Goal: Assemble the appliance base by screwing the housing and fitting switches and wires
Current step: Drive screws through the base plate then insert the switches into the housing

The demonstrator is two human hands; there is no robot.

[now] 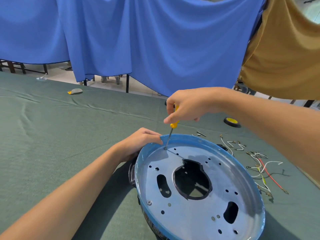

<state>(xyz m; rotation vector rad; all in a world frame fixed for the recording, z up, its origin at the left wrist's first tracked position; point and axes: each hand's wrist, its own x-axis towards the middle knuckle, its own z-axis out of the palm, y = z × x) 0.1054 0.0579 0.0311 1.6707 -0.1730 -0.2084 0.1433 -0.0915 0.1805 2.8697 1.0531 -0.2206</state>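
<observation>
In the lower right of the frame we see the appliance base [190,215], a round housing with a blue rim and a bare metal plate pierced by one large opening, two long slots and many small holes. It rests on the green cloth of the worktop [60,135]. The left hand [138,142] comes in from the lower left and curls its fingers over the upper left edge of the rim, gripping it. The right hand [187,106], reaching in from the right, is closed round the yellow handle of a screwdriver [173,125]. The tool stands nearly upright, with its tip down on the plate just inside the rim and just beside the left fingers. We count one seated screw [149,202] at the plate's lower left. To the right of the base a loose tangle of white and red wires [259,168] lies on the cloth, and above them sits a small black and yellow wheel [232,121]. A blue curtain [138,40] hangs across the top.
</observation>
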